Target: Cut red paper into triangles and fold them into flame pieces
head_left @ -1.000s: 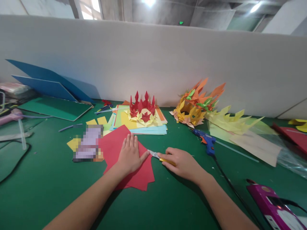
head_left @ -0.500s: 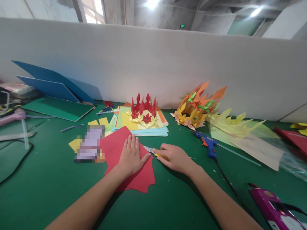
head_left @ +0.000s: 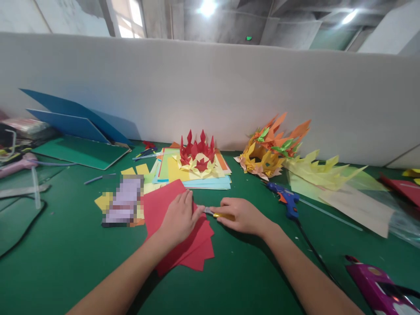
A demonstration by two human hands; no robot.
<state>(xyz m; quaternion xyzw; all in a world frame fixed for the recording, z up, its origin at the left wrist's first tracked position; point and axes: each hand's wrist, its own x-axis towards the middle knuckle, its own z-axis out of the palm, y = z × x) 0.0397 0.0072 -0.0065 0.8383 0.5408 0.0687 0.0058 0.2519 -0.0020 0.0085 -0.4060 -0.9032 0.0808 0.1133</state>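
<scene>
Red paper sheets [head_left: 164, 201] lie stacked and fanned out on the green tabletop in front of me. My left hand [head_left: 180, 217] lies over the top sheet, fingers stretched forward and thumb pointing right toward its edge. From the right, my right hand [head_left: 241, 215] grips a yellow-handled utility knife [head_left: 224, 216]. Its pale blade points left at the paper's right edge, near my left thumb. Part of the blade is hard to make out against the paper and thumb.
A red and yellow paper crown [head_left: 198, 159] stands on coloured sheets behind the red paper. To the right are an orange-yellow crown [head_left: 262, 157], a blue glue gun [head_left: 288, 202] with cord and a purple device [head_left: 377, 284]. A blurred-out phone-like object [head_left: 124, 199] lies left.
The top red sheet has shifted right and toward me, baring more of the sheets beneath. My left hand has slid slightly with it. The knife stays at the paper's right edge.
</scene>
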